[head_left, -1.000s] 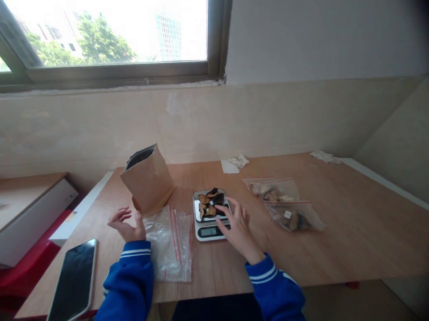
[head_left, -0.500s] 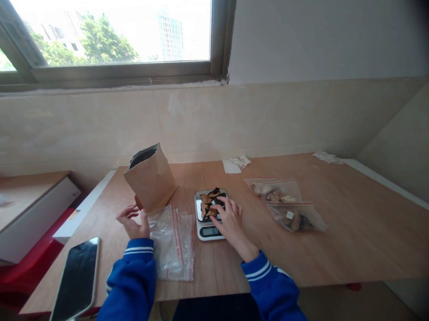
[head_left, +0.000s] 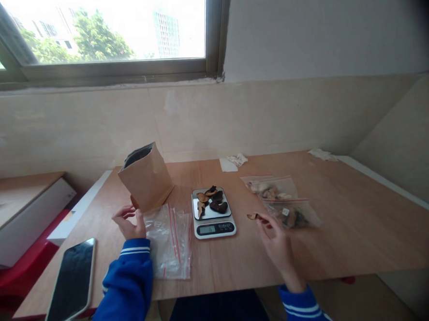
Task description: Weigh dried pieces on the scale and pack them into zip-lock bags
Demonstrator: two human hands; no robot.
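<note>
Head view: the right hand (head_left: 276,239) tightly pinches a brown dried slice (head_left: 252,217), right of the scale (head_left: 197,230). The left hand (head_left: 132,225), half curled, looks empty by the paper bag (head_left: 146,179). I can't read the screen (head_left: 206,230) or white tag (head_left: 285,212).

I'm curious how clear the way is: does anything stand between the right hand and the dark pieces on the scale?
Nothing visible does. The right hand, pinching a brown piece, is to the right of the scale with its dark pieces. The filled bags lie off that path.
</note>
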